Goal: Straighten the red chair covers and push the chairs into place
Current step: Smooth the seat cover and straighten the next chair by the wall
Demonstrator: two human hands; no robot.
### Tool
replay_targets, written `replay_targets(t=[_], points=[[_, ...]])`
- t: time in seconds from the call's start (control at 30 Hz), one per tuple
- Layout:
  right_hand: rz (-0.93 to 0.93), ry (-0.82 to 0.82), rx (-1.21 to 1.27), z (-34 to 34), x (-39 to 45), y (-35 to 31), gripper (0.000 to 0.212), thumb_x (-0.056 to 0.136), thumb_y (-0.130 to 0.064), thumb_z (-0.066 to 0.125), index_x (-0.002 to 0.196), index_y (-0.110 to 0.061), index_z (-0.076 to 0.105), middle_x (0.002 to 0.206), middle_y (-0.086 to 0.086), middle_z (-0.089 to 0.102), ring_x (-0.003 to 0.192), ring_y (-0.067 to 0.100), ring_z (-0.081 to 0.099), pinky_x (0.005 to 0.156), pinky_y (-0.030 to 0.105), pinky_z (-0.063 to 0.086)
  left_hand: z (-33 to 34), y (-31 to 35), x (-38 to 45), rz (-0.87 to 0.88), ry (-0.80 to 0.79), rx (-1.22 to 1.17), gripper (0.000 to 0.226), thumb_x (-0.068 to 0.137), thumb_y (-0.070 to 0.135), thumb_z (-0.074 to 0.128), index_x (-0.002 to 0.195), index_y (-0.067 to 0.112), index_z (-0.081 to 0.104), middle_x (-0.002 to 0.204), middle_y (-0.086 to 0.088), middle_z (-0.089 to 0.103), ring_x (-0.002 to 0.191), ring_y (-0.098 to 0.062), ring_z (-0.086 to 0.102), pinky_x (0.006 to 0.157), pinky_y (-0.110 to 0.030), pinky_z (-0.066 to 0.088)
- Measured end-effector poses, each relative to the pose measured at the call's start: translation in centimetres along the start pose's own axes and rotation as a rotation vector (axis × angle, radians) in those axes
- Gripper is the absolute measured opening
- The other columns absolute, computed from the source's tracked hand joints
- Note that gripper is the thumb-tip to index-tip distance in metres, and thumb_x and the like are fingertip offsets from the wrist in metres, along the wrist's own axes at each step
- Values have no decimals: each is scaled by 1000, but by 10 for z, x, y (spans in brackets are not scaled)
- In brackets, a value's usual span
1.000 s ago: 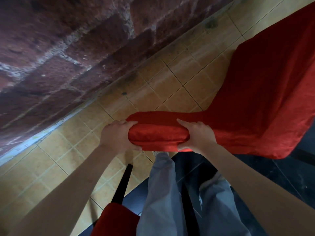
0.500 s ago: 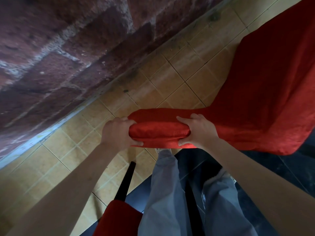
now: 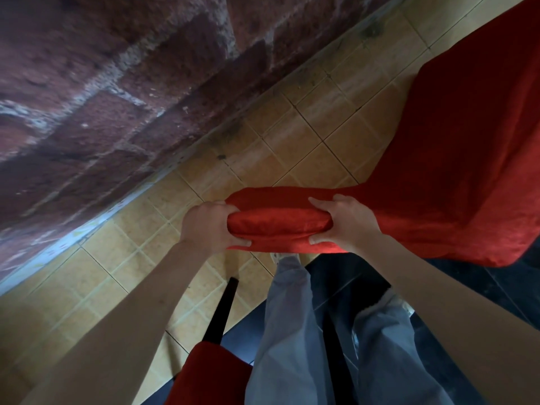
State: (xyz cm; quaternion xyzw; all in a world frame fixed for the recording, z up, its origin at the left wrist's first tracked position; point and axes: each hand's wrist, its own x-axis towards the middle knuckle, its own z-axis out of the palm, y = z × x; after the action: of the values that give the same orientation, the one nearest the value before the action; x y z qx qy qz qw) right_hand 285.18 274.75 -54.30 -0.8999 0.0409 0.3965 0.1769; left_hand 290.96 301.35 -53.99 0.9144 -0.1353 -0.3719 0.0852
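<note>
Brick wall (image 3: 117, 92) filling upper left; left hand (image 3: 206, 226) & right hand (image 3: 349, 222) both gripping red chair cover (image 3: 280, 222) at center, shld be pulling evenly, keeping fabric taut.

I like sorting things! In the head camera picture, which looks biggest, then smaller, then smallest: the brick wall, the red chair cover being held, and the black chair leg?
1. Brick wall, biggest.
2. Red chair cover, held by the left hand and right hand.
3. Black chair leg, smallest.
The wide lens distorts sizes, so this is only how they look.
</note>
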Motion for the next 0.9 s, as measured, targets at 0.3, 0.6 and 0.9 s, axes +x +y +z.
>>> replay_targets(t=[0.3,0.6,0.9], points=[[-2,34,75,-1,2,5,89,61,-61,79,141,-40,44,112,-1,55,113,21,52,85,33,44,-7,3,2,13,-22,59,62,51,71,76,101,35,69,89,11,61,88,-15,59,68,-25,37],[-50,105,127,-18,-13,8,81,62,-59,79,135,-34,54,123,0,62,116,21,55,88,33,42,-19,10,-7,66,105,114,69,46,82,63,93,33,71,86,11,67,82,-14,61,81,-30,32],[-114,91,183,-82,-31,12,54,69,-54,77,116,-29,70,89,-2,71,91,19,66,82,38,55,-83,45,-20,68,266,160,63,49,82,64,89,34,69,80,12,67,78,-15,61,85,-35,28]])
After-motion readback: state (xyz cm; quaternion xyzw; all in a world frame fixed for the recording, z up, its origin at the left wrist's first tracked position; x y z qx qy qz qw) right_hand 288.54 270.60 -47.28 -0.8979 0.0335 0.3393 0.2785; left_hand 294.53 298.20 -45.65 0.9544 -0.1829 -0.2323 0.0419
